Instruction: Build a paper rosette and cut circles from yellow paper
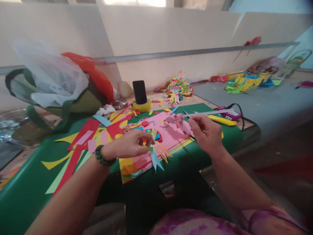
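Observation:
My left hand (133, 143), a dark green bead bracelet (104, 156) at its wrist, is closed in a pinch, with a small green paper piece (150, 149) at the fingertips. Just beyond it lies a multicoloured paper rosette (156, 134) with pointed blue and yellow paper tails (156, 158), partly hidden by the fingers. My right hand (205, 132) has its fingers curled together beside the handle of a pink glue gun (177, 120). Whatever those fingers hold, if anything, is not visible. The glue gun rests over pink paper sheets (168, 137), a long whitish stick (207, 113) behind it.
Paper strips and scraps (81, 140) cover the left of the green tabletop (26, 195). Behind stand a phone (139, 92) on yellow tape (142, 106) and a finished-looking paper flower cluster (178, 88). A yellow cutter (222, 120) lies right; a bag (83, 101) stands left.

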Action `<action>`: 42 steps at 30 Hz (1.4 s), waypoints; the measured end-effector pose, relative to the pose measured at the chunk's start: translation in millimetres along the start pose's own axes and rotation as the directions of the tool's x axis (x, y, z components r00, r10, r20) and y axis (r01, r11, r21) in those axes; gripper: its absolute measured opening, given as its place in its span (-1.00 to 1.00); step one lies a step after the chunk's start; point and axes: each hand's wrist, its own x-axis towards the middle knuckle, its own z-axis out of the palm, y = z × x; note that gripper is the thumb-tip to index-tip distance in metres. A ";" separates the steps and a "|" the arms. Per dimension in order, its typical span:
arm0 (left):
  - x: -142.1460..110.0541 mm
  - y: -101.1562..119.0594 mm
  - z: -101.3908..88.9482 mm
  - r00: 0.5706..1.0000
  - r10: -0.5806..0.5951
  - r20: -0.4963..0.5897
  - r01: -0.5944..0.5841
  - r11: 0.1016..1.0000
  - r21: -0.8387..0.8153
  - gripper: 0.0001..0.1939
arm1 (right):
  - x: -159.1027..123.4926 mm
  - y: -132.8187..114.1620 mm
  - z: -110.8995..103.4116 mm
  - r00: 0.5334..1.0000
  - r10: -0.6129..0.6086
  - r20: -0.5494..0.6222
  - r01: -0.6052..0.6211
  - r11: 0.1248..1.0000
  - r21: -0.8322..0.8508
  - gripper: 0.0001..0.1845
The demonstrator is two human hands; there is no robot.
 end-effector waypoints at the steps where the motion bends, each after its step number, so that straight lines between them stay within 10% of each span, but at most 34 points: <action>1: -2.4 1.9 -1.8 0.996 -0.020 0.086 0.011 0.995 0.101 -0.83 | 0.3 7.1 -4.5 0.999 0.034 0.013 -0.032 0.990 -0.138 -0.64; 4: -4.4 5.5 -1.4 0.971 -0.072 0.230 0.000 0.955 0.297 -0.91 | 5.3 26.3 -3.3 0.985 0.137 0.104 -0.075 0.887 -0.455 -0.53; 9: -2.1 3.8 0.1 0.956 -0.083 0.280 -0.013 0.946 0.325 -0.97 | 19.1 33.9 15.8 0.850 0.315 0.422 -0.073 0.864 -0.499 -0.65; 16: -2.3 -4.8 -1.2 0.964 -0.033 0.265 -0.034 0.969 0.246 -0.95 | 8.8 3.9 -3.6 0.918 0.087 0.386 -0.058 0.995 -0.087 -0.78; 24: -3.1 -3.1 -0.6 0.960 -0.035 0.277 -0.046 0.959 0.280 -0.93 | -0.2 -22.8 -10.7 0.773 0.044 0.633 -0.076 0.997 0.024 -0.56; 29: -3.6 -3.7 0.2 0.965 -0.037 0.261 -0.041 0.956 0.289 -0.93 | -4.4 -23.3 -5.3 0.778 -0.013 0.628 -0.008 1.000 0.030 -0.58; 37: -2.2 -2.3 -6.8 0.997 0.051 0.061 -0.058 0.991 0.122 -0.94 | 12.6 -0.9 -32.4 0.931 0.229 0.286 -0.293 0.934 0.206 -0.45; 42: -1.4 -2.3 -10.7 0.993 0.109 -0.045 -0.114 0.987 -0.114 -0.91 | 16.4 6.9 -63.3 0.913 0.312 0.263 -0.390 0.857 0.337 -0.43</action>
